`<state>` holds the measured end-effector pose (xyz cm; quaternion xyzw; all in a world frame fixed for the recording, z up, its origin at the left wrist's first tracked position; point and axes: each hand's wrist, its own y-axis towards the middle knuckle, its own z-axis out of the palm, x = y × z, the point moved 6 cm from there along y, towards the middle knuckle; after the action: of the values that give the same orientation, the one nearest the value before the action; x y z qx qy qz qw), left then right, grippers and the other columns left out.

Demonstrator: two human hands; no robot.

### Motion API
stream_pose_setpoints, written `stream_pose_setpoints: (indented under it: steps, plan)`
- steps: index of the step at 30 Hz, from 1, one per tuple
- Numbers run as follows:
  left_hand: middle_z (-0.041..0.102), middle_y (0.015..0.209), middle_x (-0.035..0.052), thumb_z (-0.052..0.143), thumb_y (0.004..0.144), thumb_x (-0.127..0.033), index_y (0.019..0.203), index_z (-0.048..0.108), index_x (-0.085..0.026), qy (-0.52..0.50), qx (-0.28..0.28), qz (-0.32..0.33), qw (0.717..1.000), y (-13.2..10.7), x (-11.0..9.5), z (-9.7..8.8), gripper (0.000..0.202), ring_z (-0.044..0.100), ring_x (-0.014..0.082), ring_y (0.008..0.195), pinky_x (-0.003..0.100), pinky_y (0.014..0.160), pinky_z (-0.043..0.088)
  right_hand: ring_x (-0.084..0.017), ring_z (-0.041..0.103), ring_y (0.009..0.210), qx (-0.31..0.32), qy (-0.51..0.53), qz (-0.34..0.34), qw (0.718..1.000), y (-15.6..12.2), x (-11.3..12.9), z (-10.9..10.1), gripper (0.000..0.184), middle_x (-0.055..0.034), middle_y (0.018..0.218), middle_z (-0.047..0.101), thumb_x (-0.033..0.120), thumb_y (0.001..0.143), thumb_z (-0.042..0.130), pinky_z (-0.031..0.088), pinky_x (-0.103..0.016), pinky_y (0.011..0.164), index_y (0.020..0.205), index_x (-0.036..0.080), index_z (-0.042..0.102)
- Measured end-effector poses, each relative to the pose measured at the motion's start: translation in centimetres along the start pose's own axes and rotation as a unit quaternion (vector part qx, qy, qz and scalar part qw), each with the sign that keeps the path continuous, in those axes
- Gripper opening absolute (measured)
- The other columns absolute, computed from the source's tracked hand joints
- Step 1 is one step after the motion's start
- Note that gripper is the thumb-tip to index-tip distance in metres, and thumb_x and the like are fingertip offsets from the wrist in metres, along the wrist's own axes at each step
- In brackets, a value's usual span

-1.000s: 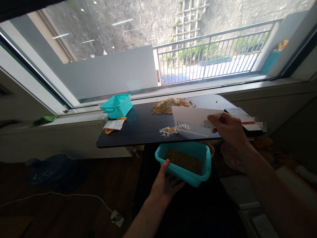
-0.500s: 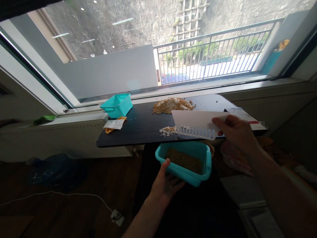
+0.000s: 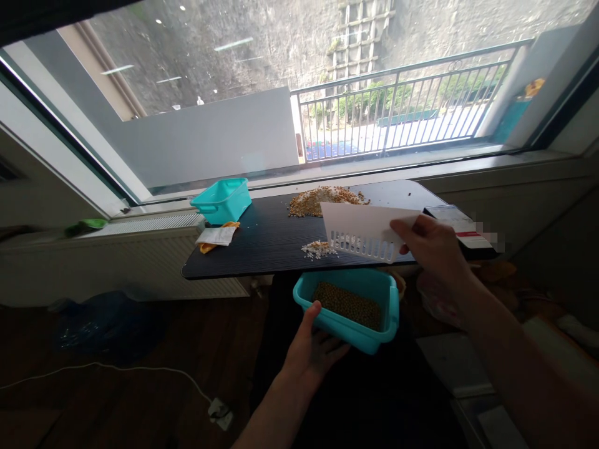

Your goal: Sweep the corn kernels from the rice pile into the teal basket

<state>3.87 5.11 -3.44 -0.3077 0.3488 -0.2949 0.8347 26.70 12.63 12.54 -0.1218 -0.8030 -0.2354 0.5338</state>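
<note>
Left hand (image 3: pixel 311 346) cups turquoise tub (image 3: pixel 358 337) by table (image 3: pixel 271 249) edge — brown grains (image 3: pixel 346 304) inside | right hand (image 3: pixel 433 246) pinches slotted card (image 3: pixel 360 219) over table | seems partway — brown-white heap (image 3: pixel 306 204), small whitish pile (image 3: pixel 319 249) lie outside tub

There are two tubs (image 3: pixel 234 206) (image 3: pixel 353 332), two piles (image 3: pixel 318 197) (image 3: pixel 318 250), one slotted scraper (image 3: pixel 360 221).

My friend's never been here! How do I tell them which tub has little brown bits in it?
Find the big window, then the dark table in front of it. Just below the table's near edge in the picture, the left hand holds a turquoise tub. The other turquoise tub stands on the table; this one is held off it, showing small brown bits inside.
</note>
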Motion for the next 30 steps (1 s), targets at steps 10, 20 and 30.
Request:
stream_pose_setpoints:
  steps: [10, 20, 30]
  plan:
    - [0.057, 0.128, 0.0173, 0.057, 0.085, -0.05, 0.13, 0.049, -0.014, 0.001, 0.003, 0.002, 1.0, -0.2, -0.1, 0.2, 0.057, 0.057, 0.0351, 0.117, 0.046, 0.093, 0.052, -0.009, 0.05, 0.043, -0.042, 0.006, -0.013, 0.999, 1.3, -0.9, -0.1, 0.016, 0.0018, 0.058, 0.062, 0.032, 0.072, 0.065, 0.04, -0.021, 0.041, 0.072, 0.016, 0.064]
    - [0.057, 0.129, 0.0169, 0.059, 0.084, -0.05, 0.129, 0.05, -0.015, 0.004, -0.002, 0.005, 1.0, -0.1, -0.1, 0.0, 0.058, 0.059, 0.0337, 0.115, 0.046, 0.093, 0.052, -0.008, 0.048, 0.043, 0.0, 0.018, -0.008, 1.0, 0.4, 0.1, 0.2, 0.016, 0.0049, 0.049, 0.055, 0.033, 0.071, 0.067, 0.042, -0.02, 0.043, 0.073, 0.017, 0.063]
    - [0.056, 0.128, 0.0174, 0.057, 0.085, -0.051, 0.131, 0.048, -0.014, 0.003, -0.001, 0.001, 1.0, 0.0, -0.1, -0.1, 0.06, 0.059, 0.0339, 0.114, 0.045, 0.09, 0.053, -0.008, 0.046, 0.044, 0.019, -0.001, -0.001, 1.0, -0.3, 0.3, 0.1, 0.018, 0.0046, 0.048, 0.053, 0.035, 0.071, 0.067, 0.04, -0.022, 0.045, 0.068, 0.018, 0.06]
